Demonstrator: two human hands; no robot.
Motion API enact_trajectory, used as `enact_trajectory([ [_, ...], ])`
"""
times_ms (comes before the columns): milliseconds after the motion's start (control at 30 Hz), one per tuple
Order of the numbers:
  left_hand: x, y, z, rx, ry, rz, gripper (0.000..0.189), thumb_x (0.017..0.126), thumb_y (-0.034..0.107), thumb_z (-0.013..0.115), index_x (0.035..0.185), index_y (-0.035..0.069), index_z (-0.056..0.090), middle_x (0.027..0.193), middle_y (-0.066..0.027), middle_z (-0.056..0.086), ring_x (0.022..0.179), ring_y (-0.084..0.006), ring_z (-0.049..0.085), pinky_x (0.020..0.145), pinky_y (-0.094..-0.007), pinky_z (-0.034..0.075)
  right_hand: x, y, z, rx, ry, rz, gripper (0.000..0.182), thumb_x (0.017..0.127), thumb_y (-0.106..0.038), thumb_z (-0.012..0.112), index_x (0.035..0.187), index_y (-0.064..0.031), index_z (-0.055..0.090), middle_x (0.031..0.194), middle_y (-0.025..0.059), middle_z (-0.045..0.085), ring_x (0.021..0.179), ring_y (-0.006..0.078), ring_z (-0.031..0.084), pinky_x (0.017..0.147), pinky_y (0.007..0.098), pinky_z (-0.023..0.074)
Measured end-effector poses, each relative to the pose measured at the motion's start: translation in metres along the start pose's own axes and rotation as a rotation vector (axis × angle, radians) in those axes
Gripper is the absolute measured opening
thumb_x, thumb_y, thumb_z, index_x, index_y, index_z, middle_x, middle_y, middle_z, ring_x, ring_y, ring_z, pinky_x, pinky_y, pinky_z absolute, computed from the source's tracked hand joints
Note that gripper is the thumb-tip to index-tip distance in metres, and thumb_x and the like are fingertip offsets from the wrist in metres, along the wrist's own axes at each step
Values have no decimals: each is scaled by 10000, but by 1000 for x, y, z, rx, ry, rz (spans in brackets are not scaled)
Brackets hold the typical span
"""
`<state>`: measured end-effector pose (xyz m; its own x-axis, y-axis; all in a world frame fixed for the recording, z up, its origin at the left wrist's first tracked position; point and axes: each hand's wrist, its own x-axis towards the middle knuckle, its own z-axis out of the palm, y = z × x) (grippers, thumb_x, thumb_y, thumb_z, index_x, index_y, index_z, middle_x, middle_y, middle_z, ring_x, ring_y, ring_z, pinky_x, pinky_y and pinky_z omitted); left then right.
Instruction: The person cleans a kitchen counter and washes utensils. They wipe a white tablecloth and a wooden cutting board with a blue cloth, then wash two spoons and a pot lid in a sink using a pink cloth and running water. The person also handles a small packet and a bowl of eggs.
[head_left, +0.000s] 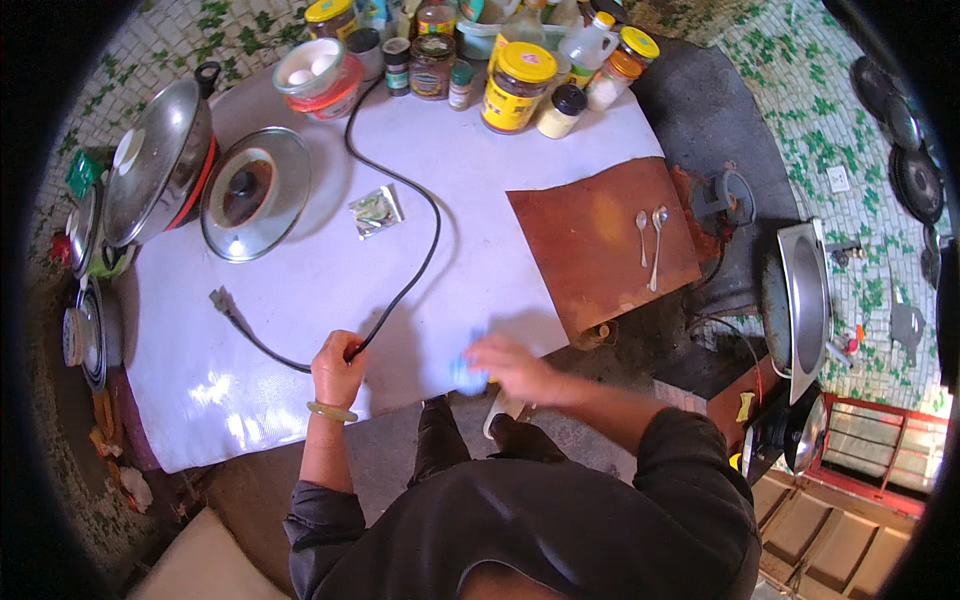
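My left hand (339, 369), with a pale bangle (331, 412) at the wrist, is closed around a black power cord (429, 255) near the front edge of the white-covered table (300, 315). From my fist one length runs left to a plug end (219, 300); the other curves up between the jars. My right hand (517, 367), blurred, grips a light-blue cloth (469, 375) at the table's front edge. A small foil packet (376, 212) lies beyond my hands, left of the cord.
Jars, bottles and a bowl of eggs (309, 69) line the far edge. A glass lid (256, 195) and a lidded pan (159, 161) stand left. Two spoons (655, 247) lie on a brown board (600, 240) at right. A metal basin (808, 307) is further right.
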<state>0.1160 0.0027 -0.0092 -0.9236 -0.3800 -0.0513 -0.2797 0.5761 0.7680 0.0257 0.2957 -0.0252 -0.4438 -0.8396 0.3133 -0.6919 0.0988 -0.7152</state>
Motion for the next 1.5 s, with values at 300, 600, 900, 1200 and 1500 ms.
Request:
enact_trajectory([
  [300,-4,12,15,306,-105,70,269,664,48,685,910,53,575,954,-122,579,836,-310,580,705,-389,476,98,132,-65,-347,252,200,328,720,88,521,1009,-28,626,1153,110,570,1083,304,506,918,373,431],
  [600,-13,52,40,87,92,266,292,684,7,655,965,12,576,1035,-173,562,949,-348,556,814,-396,464,-46,57,-36,-466,-68,185,426,744,2,507,1159,-54,581,1310,108,492,1275,265,399,1046,389,346],
  [900,-14,83,74,-57,9,343,260,684,-23,636,935,18,581,998,-160,581,903,-340,575,778,-383,477,-83,6,-63,-171,131,190,387,705,86,550,1065,-39,618,1235,128,547,1176,302,506,976,407,428],
  [1200,-5,95,101,-44,-83,370,314,671,0,651,978,35,589,1057,-163,579,965,-349,567,828,-397,468,87,102,-75,-389,284,203,299,734,48,515,1006,-15,623,1189,140,549,1155,302,491,973,388,402],
  [1500,28,91,127,-243,-146,179,481,684,1,685,1140,31,534,1154,-134,552,1022,-276,569,822,-354,493,21,62,-39,-85,254,368,261,807,-9,529,1057,4,604,1083,115,604,1042,290,563,894,350,453],
])
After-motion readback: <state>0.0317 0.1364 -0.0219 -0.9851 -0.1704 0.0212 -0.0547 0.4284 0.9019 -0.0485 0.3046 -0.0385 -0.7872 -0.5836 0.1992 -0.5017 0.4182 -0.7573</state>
